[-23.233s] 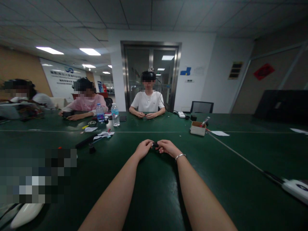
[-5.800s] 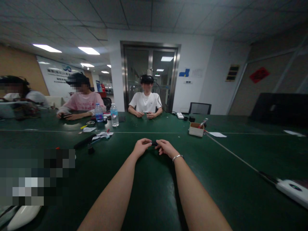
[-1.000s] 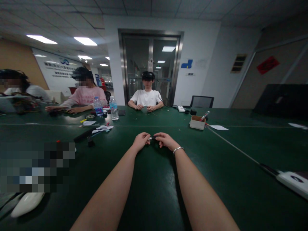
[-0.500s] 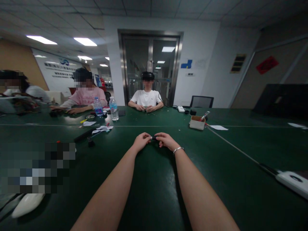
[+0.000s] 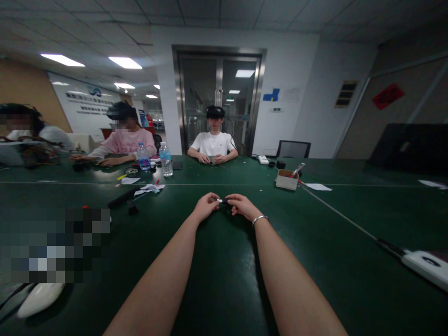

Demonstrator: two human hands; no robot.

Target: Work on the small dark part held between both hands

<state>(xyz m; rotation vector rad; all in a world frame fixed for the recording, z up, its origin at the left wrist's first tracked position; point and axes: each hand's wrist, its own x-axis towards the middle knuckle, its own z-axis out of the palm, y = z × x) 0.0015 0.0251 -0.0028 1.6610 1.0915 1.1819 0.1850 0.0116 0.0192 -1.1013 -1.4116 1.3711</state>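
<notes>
A small dark object with a silvery end [image 5: 224, 201] spans the gap between my two hands, just above or on the green table [image 5: 224, 261]. The fingertips of my left hand [image 5: 207, 206] pinch its silvery left end. On its dark right end, the thumb and fingers of my right hand [image 5: 242, 206] are closed; a silver bracelet [image 5: 259, 219] circles that wrist. What exactly the object is cannot be made out at this size.
Beyond my hands stand a small box [image 5: 287, 180] and two bottles [image 5: 165, 161]. Crumpled paper [image 5: 150, 188] lies left; a cable runs to a white power strip [image 5: 425, 265] at right. People sit across and at the far left.
Slightly more of the silvery end shows between my hands, which have hardly moved. The hands of the person across have shifted a little.
</notes>
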